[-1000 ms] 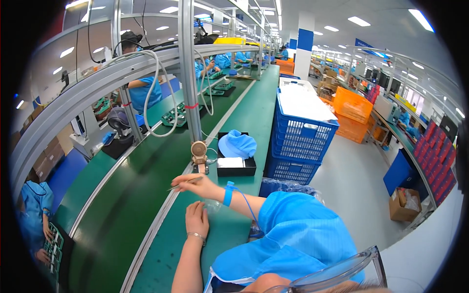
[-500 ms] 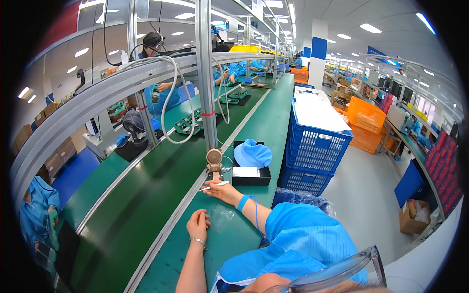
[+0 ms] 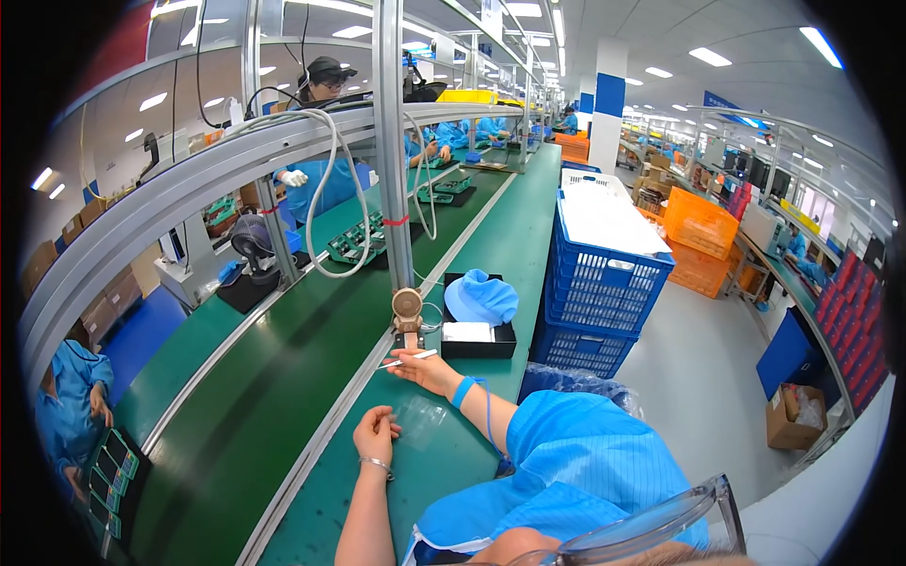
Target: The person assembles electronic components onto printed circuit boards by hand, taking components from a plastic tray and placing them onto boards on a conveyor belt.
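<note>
My right hand [image 3: 427, 372] is closed around a slim white pen-like tool [image 3: 415, 359], whose thin tip points left over the bench's metal edge rail. A blue wrist strap [image 3: 462, 391] with a cord circles that wrist. Nearer to me, my left hand [image 3: 375, 436] rests on the green bench [image 3: 425, 472] with its fingers curled in; nothing shows in them. Beside its fingertips lies a clear plastic sheet or bag [image 3: 422, 415]. Just beyond my right hand stand a round tan device [image 3: 408, 307] and a black tray [image 3: 481, 349] with a blue cap [image 3: 482, 298] and a white block.
A green conveyor [image 3: 283, 377] runs along the left, below a metal post [image 3: 392, 160] and looped grey cable. Stacked blue crates [image 3: 604, 283] stand to the right. Across the line are co-workers in blue, a fan [image 3: 253, 238] and green circuit boards [image 3: 111, 467].
My hands and the white tool have hardly moved. At the lower left, green boards now show beside a co-worker, whose hand has moved. The capped co-worker has raised a white-gloved hand.
</note>
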{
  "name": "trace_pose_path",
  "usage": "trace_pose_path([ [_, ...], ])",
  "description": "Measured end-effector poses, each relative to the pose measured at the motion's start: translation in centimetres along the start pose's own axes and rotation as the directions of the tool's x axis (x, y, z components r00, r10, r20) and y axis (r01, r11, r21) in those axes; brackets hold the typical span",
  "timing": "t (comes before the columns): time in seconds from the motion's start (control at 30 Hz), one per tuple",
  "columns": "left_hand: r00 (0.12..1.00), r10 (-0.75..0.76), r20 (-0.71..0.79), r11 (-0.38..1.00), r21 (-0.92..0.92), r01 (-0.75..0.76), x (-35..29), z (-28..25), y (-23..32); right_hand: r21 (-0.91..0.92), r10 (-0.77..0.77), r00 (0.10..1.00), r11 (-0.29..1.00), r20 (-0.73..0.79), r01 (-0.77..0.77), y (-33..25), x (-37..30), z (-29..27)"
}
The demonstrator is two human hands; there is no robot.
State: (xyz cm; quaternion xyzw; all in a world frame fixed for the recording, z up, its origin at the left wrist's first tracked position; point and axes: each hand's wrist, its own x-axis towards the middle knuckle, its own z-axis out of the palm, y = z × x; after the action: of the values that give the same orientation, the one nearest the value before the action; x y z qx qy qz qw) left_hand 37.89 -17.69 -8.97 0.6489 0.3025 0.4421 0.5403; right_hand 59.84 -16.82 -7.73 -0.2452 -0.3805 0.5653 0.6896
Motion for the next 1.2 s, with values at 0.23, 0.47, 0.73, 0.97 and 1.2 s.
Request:
trace_pose_path([
  [0.23, 0.999, 0.025, 0.043, 0.999, 0.041, -0.027, -0.09, -0.15, -0.05, 0.013, 0.006, 1.000, 1.000, -0.010, -0.006, -0.02, -0.03, 0.07],
  [0.47, 0.998, 0.008, 0.057, 0.998, 0.067, -0.011, -0.33, 0.08, 0.56, 0.006, 0.027, 0.999, 1.000, -0.029, -0.026, -0.13, -0.17, 0.24],
  [0.73, 0.998, 0.033, 0.060, 0.995, 0.091, -0.038, -0.29, 0.01, 0.36, -0.012, 0.012, 1.000, 1.000, 0.002, -0.012, -0.23, -0.12, 0.42],
  [0.97, 0.997, 0.044, 0.059, 0.992, 0.113, -0.051, -0.46, 0.02, 0.31, -0.011, 0.018, 1.000, 1.000, -0.014, -0.019, -0.03, -0.05, 0.25],
  [1.2, 0.998, 0.026, 0.065, 0.994, 0.106, -0.033, -0.37, -0.02, 0.18, -0.015, 0.030, 0.999, 0.999, -0.022, -0.031, -0.16, -0.18, 0.48],
])
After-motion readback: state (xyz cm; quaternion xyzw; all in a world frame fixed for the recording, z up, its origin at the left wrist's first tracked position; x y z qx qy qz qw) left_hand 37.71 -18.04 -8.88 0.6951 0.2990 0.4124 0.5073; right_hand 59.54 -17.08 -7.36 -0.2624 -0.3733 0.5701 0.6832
